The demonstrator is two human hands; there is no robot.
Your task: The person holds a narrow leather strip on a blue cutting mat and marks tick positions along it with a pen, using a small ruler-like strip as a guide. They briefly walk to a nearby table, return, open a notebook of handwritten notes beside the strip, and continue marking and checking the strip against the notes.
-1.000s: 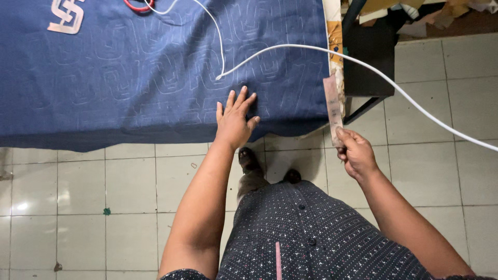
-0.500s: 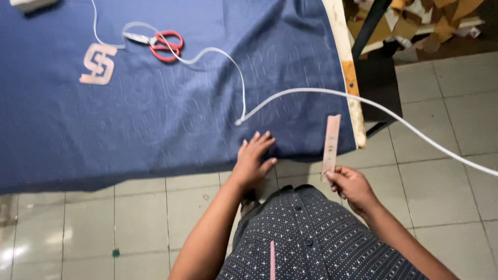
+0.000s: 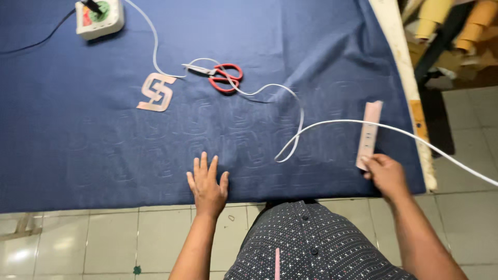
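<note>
Left hand (image 3: 208, 185) flat, fingers spread, palm down on the dark blue embossed fabric sheet (image 3: 104, 135) near its front edge, gripping nothing. Right hand (image 3: 385, 173) pinches the lower end of a narrow pinkish perforated strip (image 3: 369, 134), lying on the fabric near the right edge. White cable (image 3: 298, 111) loops between the hands; red-handled scissors (image 3: 222, 77) and pinkish cut-out letter shape (image 3: 157, 92) lie further back

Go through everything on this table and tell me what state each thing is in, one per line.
Left hand: flat on the blue fabric, fingers spread, holding nothing.
Right hand: grip shut on the pink strip.
Red scissors: lying flat, blades closed.
White cord: slack, looped across the fabric.
Letter-shaped cutout: lying flat.
White box: cord plugged in.
</note>
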